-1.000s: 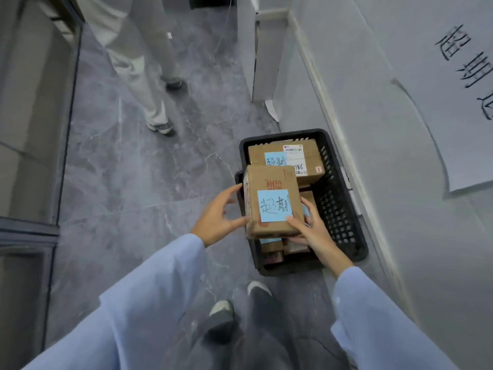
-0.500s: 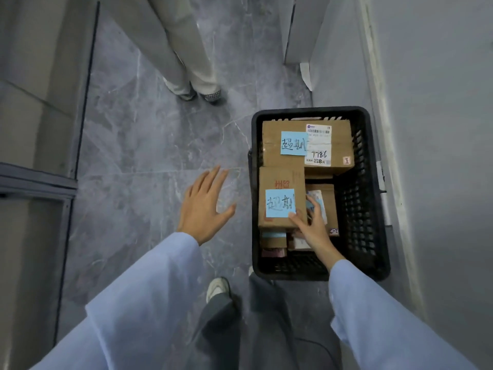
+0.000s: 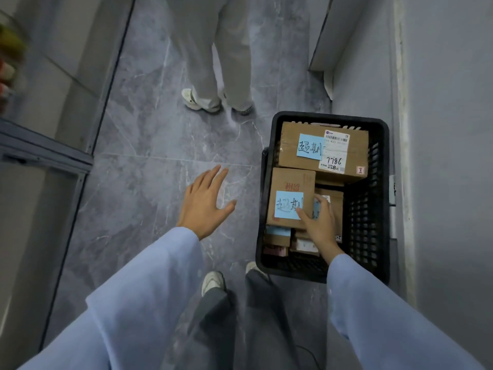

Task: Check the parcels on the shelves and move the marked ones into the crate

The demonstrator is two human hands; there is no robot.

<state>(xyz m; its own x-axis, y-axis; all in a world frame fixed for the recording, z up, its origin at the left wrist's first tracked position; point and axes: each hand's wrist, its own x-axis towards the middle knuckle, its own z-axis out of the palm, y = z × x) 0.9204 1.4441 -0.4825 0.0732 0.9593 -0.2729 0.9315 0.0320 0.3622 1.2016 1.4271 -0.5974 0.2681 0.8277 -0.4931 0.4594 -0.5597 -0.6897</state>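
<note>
A black plastic crate point(image 3: 373, 209) stands on the floor by the right wall. Inside it lies a small cardboard parcel point(image 3: 290, 182) with a blue sticky note, resting on other parcels. My right hand point(image 3: 318, 222) lies on its right edge, thumb on the note, fingers curled over the side. Behind it sits a bigger cardboard parcel point(image 3: 293, 150) with a blue note and a white label reading 7786. Several smaller parcels point(image 3: 277, 240) lie beneath. My left hand point(image 3: 204, 204) hovers open over the floor left of the crate, holding nothing.
Another person's legs and shoes point(image 3: 213, 100) stand on the grey marble floor point(image 3: 149, 182) just beyond the crate. A grey shelf frame point(image 3: 45, 153) runs along the left. A white wall point(image 3: 448, 156) closes the right side. My own shoes point(image 3: 213, 280) are below.
The small noted parcel went from both hands above the crate down into it. My left hand let go and drew away to the left. My right hand stays on the parcel.
</note>
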